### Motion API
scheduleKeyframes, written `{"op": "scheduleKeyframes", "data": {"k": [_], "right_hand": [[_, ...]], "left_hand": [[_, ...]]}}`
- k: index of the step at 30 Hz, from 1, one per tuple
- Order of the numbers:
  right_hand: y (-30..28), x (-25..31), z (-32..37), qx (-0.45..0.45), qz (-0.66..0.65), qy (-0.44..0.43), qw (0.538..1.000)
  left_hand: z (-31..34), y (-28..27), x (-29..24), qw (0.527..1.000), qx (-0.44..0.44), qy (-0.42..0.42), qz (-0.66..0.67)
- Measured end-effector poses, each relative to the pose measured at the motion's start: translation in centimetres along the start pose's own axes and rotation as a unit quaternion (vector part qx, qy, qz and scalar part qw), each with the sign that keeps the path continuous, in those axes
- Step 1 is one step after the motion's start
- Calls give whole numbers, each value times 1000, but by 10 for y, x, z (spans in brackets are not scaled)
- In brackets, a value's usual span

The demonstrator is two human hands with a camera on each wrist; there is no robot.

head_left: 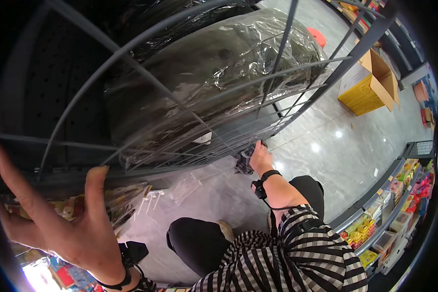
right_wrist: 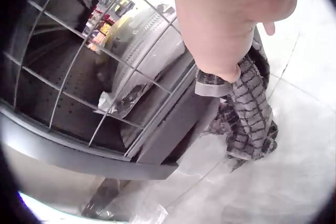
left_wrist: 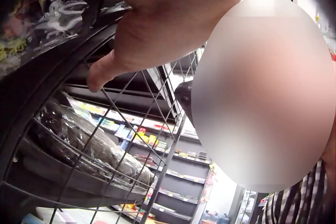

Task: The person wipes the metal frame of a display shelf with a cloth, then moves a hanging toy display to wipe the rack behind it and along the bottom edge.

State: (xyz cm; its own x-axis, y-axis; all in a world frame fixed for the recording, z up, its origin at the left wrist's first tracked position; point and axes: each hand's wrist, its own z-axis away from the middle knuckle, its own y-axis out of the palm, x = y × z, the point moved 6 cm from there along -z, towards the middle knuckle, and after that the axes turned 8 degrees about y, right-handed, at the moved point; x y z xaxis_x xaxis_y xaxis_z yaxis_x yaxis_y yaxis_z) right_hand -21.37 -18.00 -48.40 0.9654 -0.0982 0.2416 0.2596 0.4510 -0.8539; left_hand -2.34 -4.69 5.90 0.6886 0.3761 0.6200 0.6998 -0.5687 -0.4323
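My right hand grips a dark grey checked cloth low down by the front edge of a metal shelf. The cloth hangs bunched beneath the fingers, close over the floor in the right wrist view. My left hand is raised at the left with its fingers spread and nothing held. Its thumb and a fingertip overlap the wire grid of the shelf side in the head view. Behind that grid lies a large dark bundle wrapped in clear plastic.
An open yellow cardboard box stands on the grey tiled floor. Shelves of packaged goods run along the right. Hanging packets are below the shelf at left, and a clear plastic wrapper lies near my knees.
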Motion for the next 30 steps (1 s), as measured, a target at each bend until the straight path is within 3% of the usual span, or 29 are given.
{"op": "scheduleKeyframes", "data": {"k": [2, 9, 11, 13, 15, 16, 17, 19, 20, 21, 22, 25, 30], "right_hand": [[-10, -1, 4, 2, 10, 20, 1000], [17, -1, -12, -21, -143, 17, 989], [30, 4, -11, 37, -143, 7, 989], [34, -1, -14, 2, -177, 13, 984], [44, -10, -25, 73, -455, 43, 887], [50, -15, -23, 122, -550, 129, 816], [52, -17, -27, 123, -551, 129, 815], [50, -20, -38, 67, -424, 59, 901], [56, -21, -40, 68, -424, 59, 901], [39, -13, -34, -1, -265, 17, 964], [22, -2, -26, -71, -97, -27, 992], [0, 11, -11, -11, -62, -18, 998], [4, 16, -4, -17, -39, -12, 999]], "left_hand": [[-1, 2, 2, 998, -19, 1, 59], [4, 4, 1, 1000, 19, -12, -19], [4, 3, 0, 1000, 6, -12, 2], [1, 2, -1, 1000, 2, -6, 6], [1, 0, -3, 1000, -1, 0, 9], [1, 0, -3, 1000, 5, -3, 4], [0, 0, -3, 1000, 10, -7, -1], [1, 0, -3, 1000, 15, -6, -12], [1, 0, -2, 1000, 19, -6, -23], [2, 0, -2, 1000, 19, -6, -24], [2, 1, -1, 1000, 18, -10, -8], [0, 0, -2, 1000, 12, -2, 2], [-3, 4, -3, 1000, -5, 21, -15]]}}
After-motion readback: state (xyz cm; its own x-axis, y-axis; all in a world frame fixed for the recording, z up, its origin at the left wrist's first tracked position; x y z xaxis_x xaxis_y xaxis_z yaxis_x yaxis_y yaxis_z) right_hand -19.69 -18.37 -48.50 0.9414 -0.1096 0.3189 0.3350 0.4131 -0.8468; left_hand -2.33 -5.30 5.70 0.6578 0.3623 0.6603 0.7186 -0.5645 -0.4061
